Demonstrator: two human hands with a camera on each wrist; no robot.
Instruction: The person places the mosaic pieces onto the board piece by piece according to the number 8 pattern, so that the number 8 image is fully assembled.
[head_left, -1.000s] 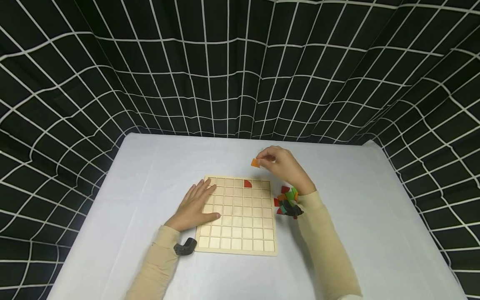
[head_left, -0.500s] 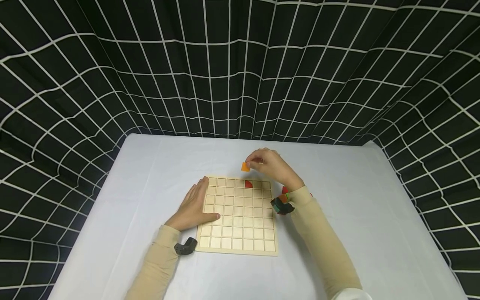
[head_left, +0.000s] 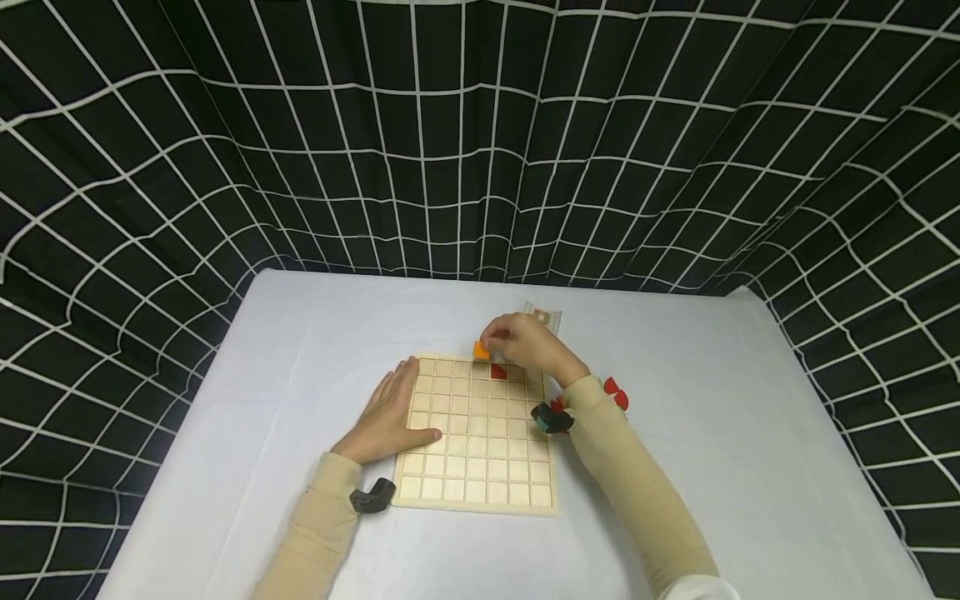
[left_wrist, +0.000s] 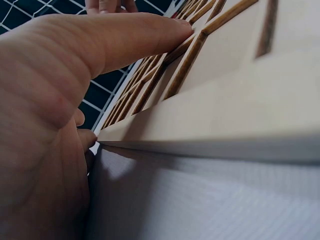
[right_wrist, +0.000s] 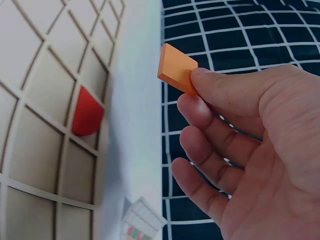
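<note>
My right hand point(head_left: 521, 342) pinches an orange square tile point(right_wrist: 177, 69) between thumb and index finger, just over the far edge of the wooden grid board point(head_left: 465, 425). In the head view the tile overlaps that edge, left of a red quarter-round tile point(right_wrist: 87, 113) set in a far-row cell. My left hand point(head_left: 384, 418) lies along the board's left side, its straight thumb resting over the cells and its other fingers along the outer edge. The left wrist view shows that thumb point(left_wrist: 145, 40) on top of the board's raised ribs.
Right of the board, partly under the right forearm, lie loose tiles, with red pieces point(head_left: 617, 394) showing. A printed card point(head_left: 550, 318) with a grid pattern lies beyond the right hand. A white cloth point(head_left: 337, 317) covers the table; a black gridded curtain point(head_left: 480, 133) surrounds it.
My right hand has moved left and nearer with the orange tile, from beyond the board to its far edge. The left fingers have drawn from the board's top to its side edge.
</note>
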